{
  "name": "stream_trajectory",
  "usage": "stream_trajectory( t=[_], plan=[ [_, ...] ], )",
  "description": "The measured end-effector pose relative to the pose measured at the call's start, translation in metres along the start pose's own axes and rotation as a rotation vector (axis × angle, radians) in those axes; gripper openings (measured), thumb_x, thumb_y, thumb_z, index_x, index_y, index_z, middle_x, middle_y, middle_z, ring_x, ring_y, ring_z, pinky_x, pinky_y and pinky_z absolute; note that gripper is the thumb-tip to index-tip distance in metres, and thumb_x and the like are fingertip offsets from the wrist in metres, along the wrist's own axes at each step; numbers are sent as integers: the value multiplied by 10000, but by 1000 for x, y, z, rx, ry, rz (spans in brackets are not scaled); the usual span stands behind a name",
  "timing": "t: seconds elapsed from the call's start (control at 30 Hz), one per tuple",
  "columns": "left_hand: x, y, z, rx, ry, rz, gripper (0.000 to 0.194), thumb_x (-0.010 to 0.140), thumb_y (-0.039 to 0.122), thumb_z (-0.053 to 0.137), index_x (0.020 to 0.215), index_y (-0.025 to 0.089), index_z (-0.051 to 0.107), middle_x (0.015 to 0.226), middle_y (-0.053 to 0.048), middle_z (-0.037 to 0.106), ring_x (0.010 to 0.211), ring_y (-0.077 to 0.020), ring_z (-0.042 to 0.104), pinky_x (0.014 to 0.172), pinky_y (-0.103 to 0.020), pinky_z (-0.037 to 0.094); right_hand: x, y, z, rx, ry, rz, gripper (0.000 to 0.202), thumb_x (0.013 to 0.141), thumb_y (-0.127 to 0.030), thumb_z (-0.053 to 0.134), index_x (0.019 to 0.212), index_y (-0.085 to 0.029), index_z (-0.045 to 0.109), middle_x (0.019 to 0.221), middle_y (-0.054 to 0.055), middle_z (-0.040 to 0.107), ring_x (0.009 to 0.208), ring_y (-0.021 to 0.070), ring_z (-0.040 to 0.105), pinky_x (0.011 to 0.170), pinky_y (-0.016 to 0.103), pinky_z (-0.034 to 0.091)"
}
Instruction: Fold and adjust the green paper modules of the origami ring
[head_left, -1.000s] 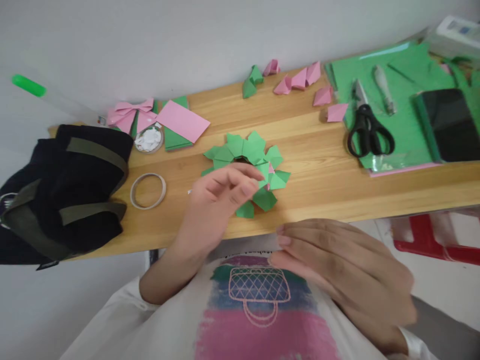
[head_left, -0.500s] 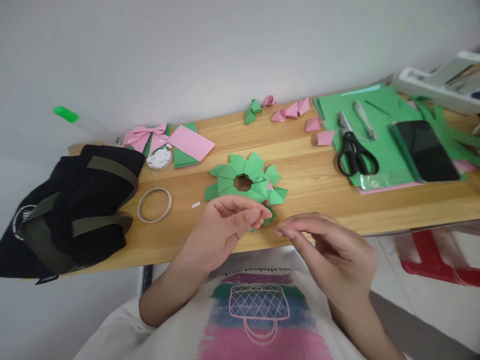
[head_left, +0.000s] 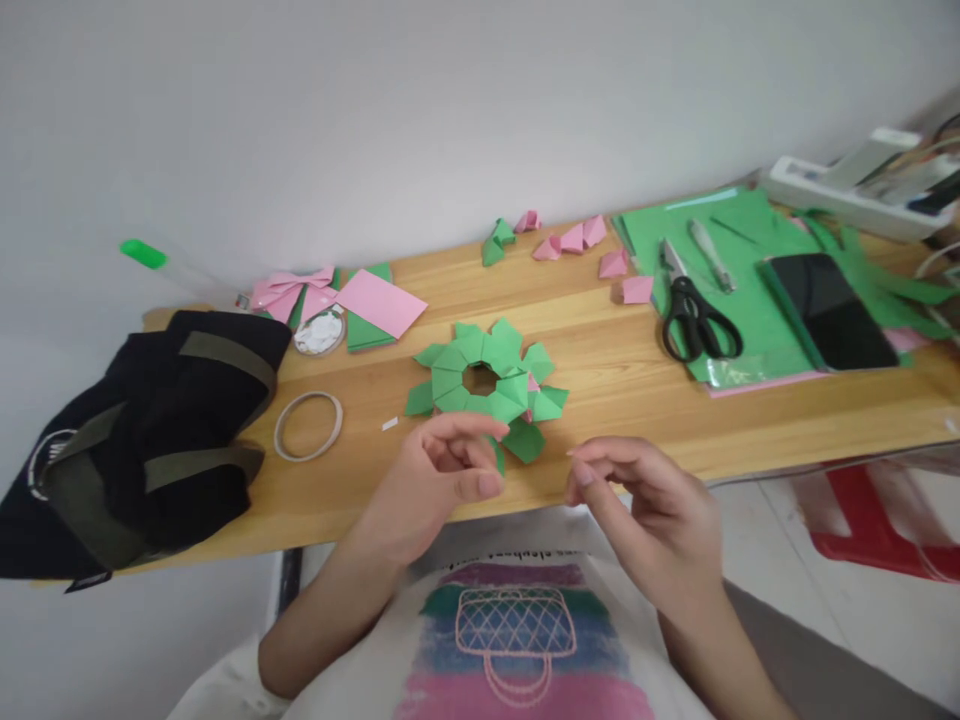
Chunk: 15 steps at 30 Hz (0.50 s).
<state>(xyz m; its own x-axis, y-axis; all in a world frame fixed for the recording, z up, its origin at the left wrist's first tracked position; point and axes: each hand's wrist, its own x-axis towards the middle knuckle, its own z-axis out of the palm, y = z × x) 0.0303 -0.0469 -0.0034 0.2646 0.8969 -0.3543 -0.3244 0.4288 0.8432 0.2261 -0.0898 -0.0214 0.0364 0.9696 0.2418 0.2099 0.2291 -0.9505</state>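
Note:
A ring of folded green paper [head_left: 448, 383] with pointed leaves and a little pink at its right side lies on the wooden table. My left hand [head_left: 435, 485] is over the ring's near edge, its fingers curved and the thumb apart from the forefinger, with nothing visible between them. To the right, my right hand [head_left: 652, 520] hovers at the table's front edge, thumb and forefinger pinched together; anything between them is too small to make out. A small white strip [head_left: 390, 424] lies left of the ring.
Tape roll [head_left: 279, 430], black bag [head_left: 187, 400] and pink card [head_left: 382, 303] are on the left. Folded pink pieces [head_left: 572, 238] lie at the back. Scissors [head_left: 694, 320] and a phone [head_left: 832, 310] rest on green sheets at right, near a power strip [head_left: 840, 200].
My left thumb and forefinger have spread apart, and the two hands are farther from each other. The camera view has shifted slightly.

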Motion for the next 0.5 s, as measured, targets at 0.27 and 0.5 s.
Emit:
stream_trajectory(
  t=[0.27,0.5],
  plan=[
    [5,1,-26,208,191,139,381,676,544,868,843,208,803,527,29,571,548,-76,513,632,-194,473,21,11,4,-163,-58,-48,114,932,-184,544,902,-212,650,616,-47,640,511,78,613,498,134,486],
    [21,24,-52,474,534,323,554,739,689,683,927,169,704,435,71,423,434,-102,388,468,-210,360,41,28,-2,-176,-73,-23,115,932,-268,579,908,-217,680,603,-28,659,513,105,641,468,139,490]
  ],
)
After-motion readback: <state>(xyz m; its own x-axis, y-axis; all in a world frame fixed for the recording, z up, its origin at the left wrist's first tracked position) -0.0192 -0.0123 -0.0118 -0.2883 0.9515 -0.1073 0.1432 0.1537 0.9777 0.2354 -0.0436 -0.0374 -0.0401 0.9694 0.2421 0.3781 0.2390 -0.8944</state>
